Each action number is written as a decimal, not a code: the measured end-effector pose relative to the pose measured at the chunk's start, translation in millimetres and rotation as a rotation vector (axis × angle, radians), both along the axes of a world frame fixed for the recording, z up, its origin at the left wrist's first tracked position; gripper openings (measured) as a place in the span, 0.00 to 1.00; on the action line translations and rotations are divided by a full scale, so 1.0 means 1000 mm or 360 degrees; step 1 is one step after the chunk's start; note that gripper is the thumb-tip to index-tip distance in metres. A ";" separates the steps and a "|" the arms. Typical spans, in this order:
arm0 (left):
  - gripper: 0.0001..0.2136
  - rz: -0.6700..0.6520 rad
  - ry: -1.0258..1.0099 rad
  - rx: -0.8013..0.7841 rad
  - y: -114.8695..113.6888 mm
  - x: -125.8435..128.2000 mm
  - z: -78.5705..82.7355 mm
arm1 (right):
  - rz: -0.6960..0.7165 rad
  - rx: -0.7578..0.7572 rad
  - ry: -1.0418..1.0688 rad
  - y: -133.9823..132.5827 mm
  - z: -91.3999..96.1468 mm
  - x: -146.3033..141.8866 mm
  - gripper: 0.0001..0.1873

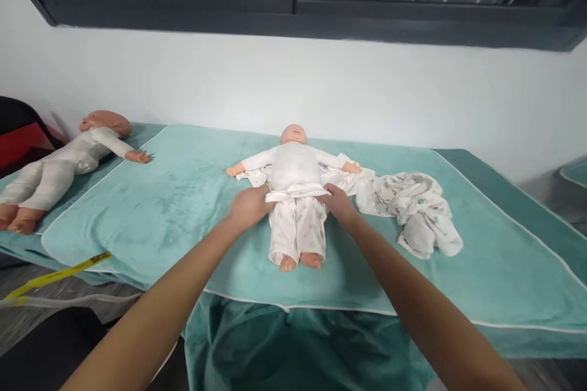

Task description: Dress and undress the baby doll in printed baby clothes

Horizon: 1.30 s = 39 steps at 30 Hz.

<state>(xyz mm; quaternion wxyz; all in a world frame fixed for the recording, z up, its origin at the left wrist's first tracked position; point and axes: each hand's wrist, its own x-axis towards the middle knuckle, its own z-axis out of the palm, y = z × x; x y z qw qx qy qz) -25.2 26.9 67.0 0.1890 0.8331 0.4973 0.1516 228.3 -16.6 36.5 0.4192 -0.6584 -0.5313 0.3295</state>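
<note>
A baby doll [296, 165] lies on its back in the middle of the table, head toward the wall and arms spread. Patterned white baby pants [297, 229] cover its legs, and its bare feet show below the cuffs. My left hand [250, 206] grips the waistband at the doll's hip on the left. On the opposite hip, my right hand [339, 204] is closed on the waistband too. Some fingertips are hidden by the cloth. Under the doll's arms and back lies a spread white patterned garment [351, 180].
A crumpled heap of patterned baby clothes [417, 211] lies to the right. Another doll [68, 165] lies at the far left. A teal blanket [183, 195] covers the table, which stands against a white wall [293, 85] below a window. A yellow strap [59, 275] hangs near the left edge.
</note>
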 end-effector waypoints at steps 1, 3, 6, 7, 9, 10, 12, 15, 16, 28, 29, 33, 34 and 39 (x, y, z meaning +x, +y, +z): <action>0.12 -0.0049 -0.0025 -0.0065 -0.004 -0.002 0.000 | 0.0025 -0.0012 0.0002 -0.006 0.000 0.000 0.15; 0.19 -0.0202 -0.0112 -0.0223 -0.011 -0.006 -0.001 | 0.0186 -0.0041 -0.0002 -0.021 0.002 0.002 0.16; 0.32 -0.0316 -0.0244 -0.0314 -0.019 -0.011 -0.005 | 0.0466 -0.0083 -0.0080 -0.040 0.008 0.003 0.17; 0.31 -0.0294 -0.0239 -0.0271 -0.021 -0.011 -0.007 | 0.0487 -0.0087 -0.0116 -0.043 0.010 0.002 0.15; 0.21 -0.0230 -0.0160 -0.0145 -0.027 -0.009 -0.010 | 0.0415 -0.0085 -0.0145 -0.044 0.012 -0.002 0.13; 0.14 -0.0201 -0.0117 -0.0100 -0.030 -0.008 -0.011 | 0.0367 -0.0080 -0.0132 -0.043 0.013 -0.003 0.12; 0.11 -0.0131 -0.0110 -0.0103 -0.036 -0.008 -0.013 | 0.0309 -0.0071 -0.0078 -0.039 0.014 -0.005 0.12; 0.13 -0.0066 -0.0274 -0.0263 -0.046 -0.012 -0.014 | 0.0340 -0.0081 -0.0040 -0.045 0.015 -0.002 0.13; 0.14 -0.0103 -0.0344 -0.0312 -0.051 -0.015 -0.015 | 0.0405 -0.0081 -0.0031 -0.052 0.015 -0.001 0.15; 0.44 -0.0275 -0.0311 0.0094 -0.109 -0.003 -0.038 | 0.0451 0.0239 -0.0477 -0.118 -0.006 -0.029 0.35; 0.41 -0.0259 -0.0330 0.0060 -0.110 -0.002 -0.033 | 0.0481 0.0181 -0.0483 -0.118 0.000 -0.028 0.28; 0.31 -0.0102 -0.0418 -0.0349 -0.119 0.000 -0.004 | 0.0611 -0.0172 -0.0258 -0.120 0.028 -0.015 0.21; 0.29 -0.0062 -0.0452 -0.0479 -0.122 0.000 0.004 | 0.0650 -0.0253 -0.0133 -0.120 0.035 -0.012 0.21; 0.28 -0.0008 -0.0770 -0.1005 -0.126 0.003 0.035 | 0.1145 -0.0538 0.0646 -0.115 0.064 -0.006 0.24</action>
